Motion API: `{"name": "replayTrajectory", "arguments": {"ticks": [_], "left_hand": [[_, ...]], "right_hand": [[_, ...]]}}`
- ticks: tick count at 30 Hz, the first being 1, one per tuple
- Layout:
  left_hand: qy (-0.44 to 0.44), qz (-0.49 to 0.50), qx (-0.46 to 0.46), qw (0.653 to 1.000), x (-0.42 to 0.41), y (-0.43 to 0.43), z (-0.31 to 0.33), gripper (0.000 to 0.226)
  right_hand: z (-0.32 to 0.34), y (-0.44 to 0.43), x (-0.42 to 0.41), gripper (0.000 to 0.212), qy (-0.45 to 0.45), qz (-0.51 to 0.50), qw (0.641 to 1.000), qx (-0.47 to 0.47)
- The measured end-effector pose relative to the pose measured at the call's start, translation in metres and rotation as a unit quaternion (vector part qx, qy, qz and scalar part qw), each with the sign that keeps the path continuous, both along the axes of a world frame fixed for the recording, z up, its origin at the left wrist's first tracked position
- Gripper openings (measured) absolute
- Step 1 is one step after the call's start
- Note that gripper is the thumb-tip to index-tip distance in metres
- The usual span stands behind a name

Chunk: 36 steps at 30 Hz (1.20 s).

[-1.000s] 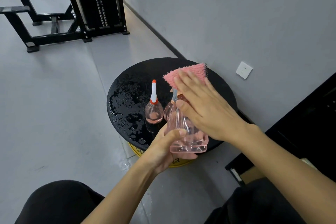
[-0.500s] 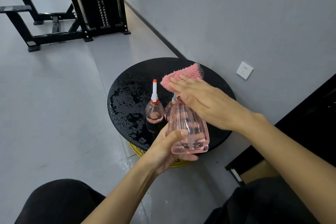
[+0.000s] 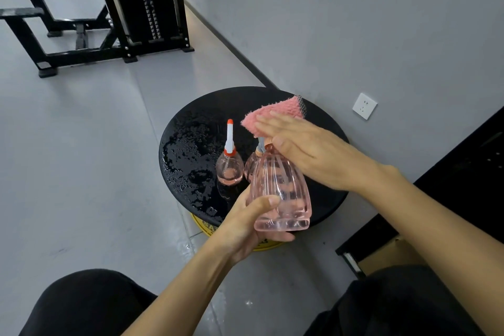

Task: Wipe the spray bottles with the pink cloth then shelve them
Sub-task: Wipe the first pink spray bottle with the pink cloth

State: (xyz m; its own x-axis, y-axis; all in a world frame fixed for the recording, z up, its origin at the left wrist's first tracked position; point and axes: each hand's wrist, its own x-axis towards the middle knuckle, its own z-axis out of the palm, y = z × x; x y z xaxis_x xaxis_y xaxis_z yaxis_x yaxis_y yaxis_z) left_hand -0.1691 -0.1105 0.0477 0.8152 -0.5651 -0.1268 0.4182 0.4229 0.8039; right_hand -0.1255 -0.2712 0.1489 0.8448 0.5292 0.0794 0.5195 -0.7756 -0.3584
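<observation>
Wiping stage, head view. At far left a black weight machine [image 3: 141, 8] stands on the grey floor, well apart from the work. The round black table [image 3: 207, 112] carries beads of water over its left half. On it stand a small round bottle [image 3: 230, 170] with a white and orange nozzle and, just beside it to the right, a second small bottle [image 3: 251, 166], largely hidden. The left hand [image 3: 245, 226] clasps the lower part of a ribbed bottle [image 3: 281, 194], thumb curled across its front, and holds it lifted off the table with its base toward the camera. The pink cloth [image 3: 272, 114] lies over the top of this bottle, pressed there by the right hand [image 3: 308, 150], whose fingers are straight and flat on the fabric. By this evidence, wiping is under way on one bottle. Whether the two on the table are wiped cannot be told, and none is shelved. To the right are a wall socket [image 3: 364, 106] and a dark unit [image 3: 463, 172], possibly the shelf, though its interior is not visible. The wet tabletop may re-wet any bottle set down, and the standing bottles crowd the one being wiped.
</observation>
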Motion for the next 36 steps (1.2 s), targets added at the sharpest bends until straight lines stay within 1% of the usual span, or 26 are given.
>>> {"name": "replayTrajectory", "arguments": {"ticks": [2,4,8,11,13,15,17,19,22,24,28,30,32,34,36], "left_hand": [[-0.001,0.007,0.002,1.0,0.001,0.0,0.0,0.102],[-0.002,0.011,0.007,1.0,0.002,0.001,0.0,0.106],[-0.003,0.006,0.007,1.0,0.004,0.002,0.001,0.107],[-0.01,0.017,0.009,1.0,0.003,0.004,0.0,0.106],[-0.009,0.02,0.004,1.0,0.002,0.004,0.001,0.107],[-0.008,0.023,0.001,1.0,0.001,0.004,0.002,0.106],[-0.008,0.024,0.001,1.0,0.002,0.004,0.002,0.108],[-0.009,0.022,0.001,1.0,0.003,0.004,0.003,0.111],[-0.013,0.018,0.0,1.0,0.003,0.002,0.004,0.11],[-0.011,0.015,0.005,1.0,0.003,0.002,0.005,0.109],[-0.011,0.014,0.016,1.0,0.003,0.003,0.004,0.105],[-0.014,0.01,0.022,1.0,0.003,0.004,0.005,0.107],[-0.019,0.003,0.021,1.0,0.003,0.003,0.004,0.105],[-0.016,0.004,0.028,0.999,0.002,0.001,0.004,0.104],[-0.011,0.007,0.029,0.999,0.001,0.0,0.002,0.101]], "right_hand": [[0.002,-0.004,0.008,0.051,-0.005,-0.037,0.999,-0.003],[0.0,-0.004,0.01,0.049,-0.008,-0.058,0.998,0.02],[-0.006,0.007,-0.003,0.054,-0.012,-0.004,1.0,0.003],[-0.005,0.008,-0.005,0.053,-0.014,0.019,1.0,0.01],[-0.004,0.002,0.001,0.055,-0.023,0.011,1.0,0.004],[-0.005,-0.006,0.008,0.063,-0.039,-0.012,0.999,-0.013],[-0.011,-0.009,0.011,0.062,-0.046,-0.032,0.998,-0.014],[-0.017,-0.006,0.011,0.058,-0.051,-0.048,0.998,0.007],[-0.022,0.004,0.008,0.058,-0.045,-0.09,0.992,0.071],[-0.021,0.013,0.002,0.057,-0.037,-0.091,0.991,0.088],[-0.014,0.023,-0.014,0.055,-0.032,-0.03,0.997,0.059],[-0.009,0.018,-0.011,0.053,-0.028,-0.022,0.998,0.044],[-0.005,0.014,-0.002,0.05,-0.044,-0.032,0.998,0.008],[-0.004,0.014,0.008,0.05,-0.047,-0.066,0.997,-0.016],[-0.008,0.019,0.014,0.05,-0.046,-0.105,0.993,0.018]]}}
